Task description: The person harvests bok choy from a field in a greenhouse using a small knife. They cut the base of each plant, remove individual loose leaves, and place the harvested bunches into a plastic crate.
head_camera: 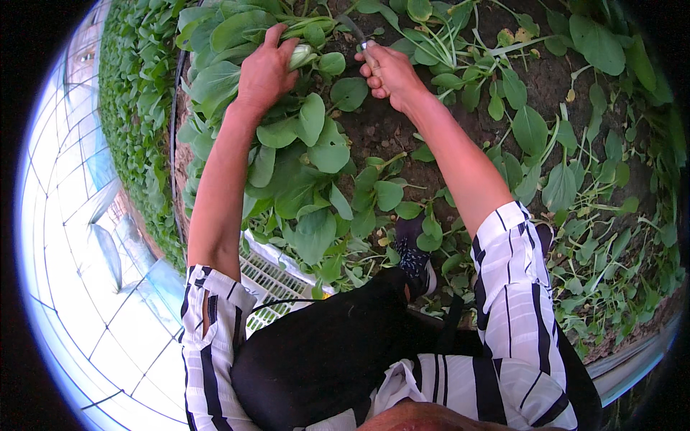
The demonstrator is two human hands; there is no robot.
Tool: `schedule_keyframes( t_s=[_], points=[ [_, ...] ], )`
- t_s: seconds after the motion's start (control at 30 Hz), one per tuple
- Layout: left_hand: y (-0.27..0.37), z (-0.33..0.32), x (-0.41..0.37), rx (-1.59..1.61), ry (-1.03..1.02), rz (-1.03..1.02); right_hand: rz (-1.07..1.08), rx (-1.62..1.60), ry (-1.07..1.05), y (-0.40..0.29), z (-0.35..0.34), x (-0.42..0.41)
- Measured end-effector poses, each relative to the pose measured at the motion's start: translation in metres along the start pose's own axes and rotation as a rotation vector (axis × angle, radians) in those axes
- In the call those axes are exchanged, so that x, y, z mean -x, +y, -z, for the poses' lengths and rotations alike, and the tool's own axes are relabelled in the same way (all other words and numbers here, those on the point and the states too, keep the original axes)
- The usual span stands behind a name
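Note:
At the upper left, my left hand [268, 73] grips a leafy green plant, apparently bok choy. Its pale stem base [300, 55] sticks out beside the fingers, and its broad leaves [221, 89] spread out to the left. A curved dark blade [351, 27], like a small sickle's, extends from my right hand [389, 70]. The fingers wrap its handle, so most of it is hidden. The blade points up and left towards stems [318, 24] beyond my left hand. Bare dark soil [372, 126] shows below and between the two hands.
Cut or loose leafy greens [531, 129] lie across the soil at right. Under the leaves by my left forearm is a pale slatted plastic crate [275, 283]. My shoe [415, 258] is on the ground among leaves. Another planted bed [137, 118] runs along the left, past a dark hose-like line [175, 134].

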State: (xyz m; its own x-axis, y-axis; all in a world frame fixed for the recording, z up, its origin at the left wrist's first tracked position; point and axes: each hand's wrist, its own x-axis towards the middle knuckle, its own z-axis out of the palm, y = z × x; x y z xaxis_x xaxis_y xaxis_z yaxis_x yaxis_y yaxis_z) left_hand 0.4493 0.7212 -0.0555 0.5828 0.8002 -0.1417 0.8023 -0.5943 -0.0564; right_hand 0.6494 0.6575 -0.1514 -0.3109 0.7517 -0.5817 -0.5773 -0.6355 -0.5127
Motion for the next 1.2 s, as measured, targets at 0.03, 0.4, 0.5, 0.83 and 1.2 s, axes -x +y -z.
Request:
schedule_keyframes(
  t_s=[0.03,0.4,0.5,0.83,1.2],
  points=[
    [-0.001,-0.001,0.001,0.005,-0.004,0.003,-0.01,0.002,0.012,0.001,0.0,-0.002],
    [0.001,-0.002,0.007,0.027,0.009,0.028,-0.084,0.133,0.173,0.004,-0.016,-0.02],
    [0.008,0.005,0.009,0.07,0.052,0.041,0.024,0.209,0.158,0.011,-0.006,0.002],
    [0.061,0.128,0.019,1.249,0.279,0.261,0.529,0.213,0.222,-0.05,0.023,0.099],
    [0.116,0.086,0.049,2.254,-0.52,0.519,0.57,0.296,0.022,-0.11,0.008,0.162]
  ],
)
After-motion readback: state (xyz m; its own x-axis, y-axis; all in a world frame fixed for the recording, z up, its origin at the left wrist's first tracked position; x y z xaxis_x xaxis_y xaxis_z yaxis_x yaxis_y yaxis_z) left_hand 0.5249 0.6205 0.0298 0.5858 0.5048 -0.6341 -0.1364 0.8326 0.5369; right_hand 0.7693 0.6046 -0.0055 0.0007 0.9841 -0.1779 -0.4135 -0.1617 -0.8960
